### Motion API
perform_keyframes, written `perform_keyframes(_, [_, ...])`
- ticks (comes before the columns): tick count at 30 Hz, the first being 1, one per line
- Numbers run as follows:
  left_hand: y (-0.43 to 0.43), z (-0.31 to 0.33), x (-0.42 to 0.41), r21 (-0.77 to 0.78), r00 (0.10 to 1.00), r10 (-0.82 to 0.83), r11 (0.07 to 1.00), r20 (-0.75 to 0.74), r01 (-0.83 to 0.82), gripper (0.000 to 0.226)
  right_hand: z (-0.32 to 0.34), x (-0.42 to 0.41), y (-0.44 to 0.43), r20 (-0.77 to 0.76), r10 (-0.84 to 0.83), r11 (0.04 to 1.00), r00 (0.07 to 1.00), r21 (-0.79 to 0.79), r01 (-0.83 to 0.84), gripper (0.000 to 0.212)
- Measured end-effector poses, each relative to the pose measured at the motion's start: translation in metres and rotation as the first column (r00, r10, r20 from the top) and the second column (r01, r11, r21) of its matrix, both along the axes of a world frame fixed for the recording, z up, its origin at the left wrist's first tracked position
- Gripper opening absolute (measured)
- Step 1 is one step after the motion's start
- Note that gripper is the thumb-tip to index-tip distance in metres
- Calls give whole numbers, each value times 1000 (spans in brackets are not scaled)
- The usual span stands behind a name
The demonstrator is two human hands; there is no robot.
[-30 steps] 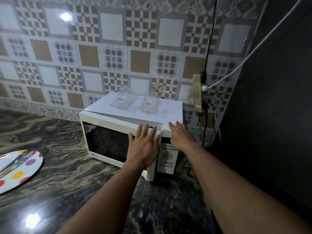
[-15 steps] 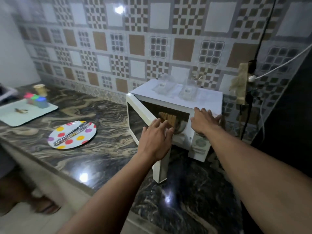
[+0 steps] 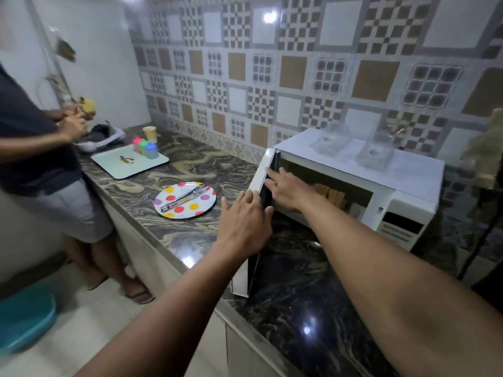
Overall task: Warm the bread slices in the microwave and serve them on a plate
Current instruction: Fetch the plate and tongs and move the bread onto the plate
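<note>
1. The plate (image 3: 200, 209) with tongs (image 3: 183, 199) lies left of the left fingertips, probably ready for serving.
2. The left hand (image 3: 245, 227) lays straight fingers on the door's (image 3: 257, 178) outer face, gripping nothing.
3. The right hand (image 3: 285, 190) puts flat fingers on the inner face and holds nothing; both hands seem to guide the door wide.
4. The bread (image 3: 330, 195) stands right of these fingers, inside the microwave (image 3: 408, 180).

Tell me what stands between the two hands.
The open microwave door: left hand at its outer side, right hand against its inner side, in the head view.
</note>
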State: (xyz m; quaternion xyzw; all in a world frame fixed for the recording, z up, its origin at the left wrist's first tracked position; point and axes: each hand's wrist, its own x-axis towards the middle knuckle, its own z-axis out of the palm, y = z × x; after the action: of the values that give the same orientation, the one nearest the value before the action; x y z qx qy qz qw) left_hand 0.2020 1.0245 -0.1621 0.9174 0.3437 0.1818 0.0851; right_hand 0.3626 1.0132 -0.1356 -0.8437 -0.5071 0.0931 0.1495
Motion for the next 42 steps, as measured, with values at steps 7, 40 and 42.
perform_keyframes(7, [29,5,-25,10,988,133,991,-79,-132,56,-6,-17,36,-9,127,991,992,-30,-127,52])
perform_keyframes(40, [137,6,-73,-42,922,290,950,-256,-310,60,-9,-71,97,-43,109,993,993,-42,-110,69])
perform_keyframes(42, [143,4,-75,-25,928,279,955,-245,-294,60,-7,-75,99,-38,94,994,995,-46,-95,68])
